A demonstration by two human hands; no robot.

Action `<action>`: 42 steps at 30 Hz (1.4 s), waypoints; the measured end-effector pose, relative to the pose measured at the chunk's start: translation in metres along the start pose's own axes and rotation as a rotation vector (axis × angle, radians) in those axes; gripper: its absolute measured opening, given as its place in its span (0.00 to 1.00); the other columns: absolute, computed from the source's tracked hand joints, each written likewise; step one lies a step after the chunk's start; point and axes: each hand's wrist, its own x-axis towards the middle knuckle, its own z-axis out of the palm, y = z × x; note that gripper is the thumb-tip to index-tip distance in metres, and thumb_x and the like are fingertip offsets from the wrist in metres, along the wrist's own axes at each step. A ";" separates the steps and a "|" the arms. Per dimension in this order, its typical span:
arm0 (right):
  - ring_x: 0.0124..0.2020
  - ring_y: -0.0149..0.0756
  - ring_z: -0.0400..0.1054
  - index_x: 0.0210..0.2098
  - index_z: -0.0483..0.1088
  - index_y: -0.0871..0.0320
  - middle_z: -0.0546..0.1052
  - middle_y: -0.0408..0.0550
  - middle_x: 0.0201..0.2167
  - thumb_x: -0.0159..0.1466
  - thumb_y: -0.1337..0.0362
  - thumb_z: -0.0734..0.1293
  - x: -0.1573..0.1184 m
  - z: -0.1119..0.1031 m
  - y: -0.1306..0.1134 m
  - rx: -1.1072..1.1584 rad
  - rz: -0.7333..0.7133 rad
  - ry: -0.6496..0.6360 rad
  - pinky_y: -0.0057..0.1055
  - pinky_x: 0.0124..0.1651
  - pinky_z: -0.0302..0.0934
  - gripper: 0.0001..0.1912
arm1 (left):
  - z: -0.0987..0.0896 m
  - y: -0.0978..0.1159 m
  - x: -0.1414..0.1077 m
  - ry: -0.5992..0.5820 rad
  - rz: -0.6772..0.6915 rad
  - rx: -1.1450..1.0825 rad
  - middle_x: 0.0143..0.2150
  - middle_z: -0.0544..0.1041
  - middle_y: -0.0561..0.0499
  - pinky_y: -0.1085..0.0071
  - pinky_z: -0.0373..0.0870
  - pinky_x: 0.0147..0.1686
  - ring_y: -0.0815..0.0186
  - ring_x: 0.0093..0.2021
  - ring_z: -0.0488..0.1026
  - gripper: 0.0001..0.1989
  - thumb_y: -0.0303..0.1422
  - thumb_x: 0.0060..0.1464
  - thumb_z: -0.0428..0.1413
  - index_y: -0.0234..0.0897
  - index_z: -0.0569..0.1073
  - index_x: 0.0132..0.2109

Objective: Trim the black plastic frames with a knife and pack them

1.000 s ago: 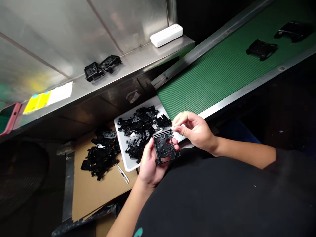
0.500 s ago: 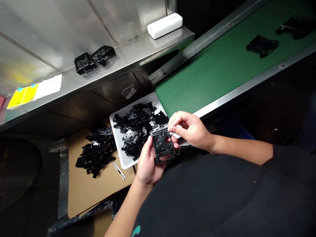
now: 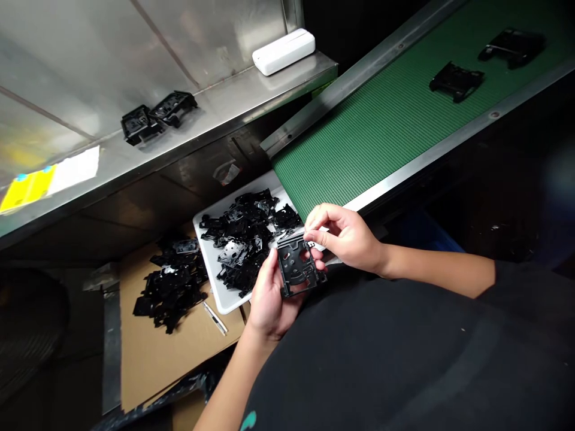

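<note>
My left hand (image 3: pixel 272 302) is closed round a black plastic frame (image 3: pixel 294 267), a flat squarish part with cut-outs and a raised edge. Thumb and fingers grip it from its two sides. At the frame's upper right corner, my right hand (image 3: pixel 348 236) is closed in a pinch; whether the fingertips hold the corner or a small piece there is hidden. Just beyond both hands is a white tray (image 3: pixel 209 287) heaped with black plastic parts (image 3: pixel 245 230).
Left of the tray, more black parts (image 3: pixel 173 284) and a pen-like tool (image 3: pixel 214 318) lie on cardboard (image 3: pixel 144 371). A green conveyor belt (image 3: pixel 359 131) carries two black frames (image 3: pixel 457 81). On the metal shelf (image 3: pixel 224 99) are two black parts (image 3: pixel 140 124) and a white case (image 3: pixel 284 51).
The surroundings have shifted slightly left in view as my head turned. Both hands keep almost the same position on the black frame.
</note>
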 end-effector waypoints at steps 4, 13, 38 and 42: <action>0.25 0.34 0.75 0.37 0.69 0.53 0.73 0.39 0.28 0.69 0.59 0.76 -0.001 0.001 -0.001 0.004 0.013 0.009 0.32 0.21 0.73 0.12 | 0.003 0.001 -0.001 0.012 -0.003 -0.004 0.44 0.85 0.40 0.52 0.79 0.59 0.54 0.46 0.84 0.29 0.46 0.74 0.42 0.31 0.83 0.49; 0.25 0.35 0.75 0.37 0.69 0.53 0.73 0.39 0.28 0.69 0.59 0.76 -0.002 0.002 -0.003 -0.004 0.022 -0.004 0.32 0.21 0.72 0.12 | -0.003 -0.005 -0.001 0.007 0.011 -0.004 0.44 0.85 0.41 0.60 0.80 0.54 0.58 0.42 0.83 0.29 0.47 0.75 0.43 0.32 0.83 0.50; 0.31 0.32 0.77 0.36 0.72 0.55 0.75 0.43 0.37 0.70 0.68 0.74 -0.010 0.001 0.028 -0.219 -0.269 -0.002 0.34 0.34 0.76 0.08 | -0.040 -0.021 0.000 0.179 0.156 0.268 0.44 0.86 0.39 0.52 0.82 0.53 0.51 0.47 0.85 0.28 0.55 0.68 0.52 0.34 0.81 0.51; 0.41 0.37 0.75 0.36 0.73 0.53 0.77 0.44 0.37 0.70 0.69 0.75 -0.004 0.002 0.035 -0.285 -0.335 0.079 0.39 0.47 0.71 0.08 | -0.106 0.006 0.001 0.522 0.456 0.663 0.49 0.84 0.39 0.51 0.78 0.57 0.53 0.49 0.83 0.30 0.56 0.69 0.48 0.39 0.71 0.63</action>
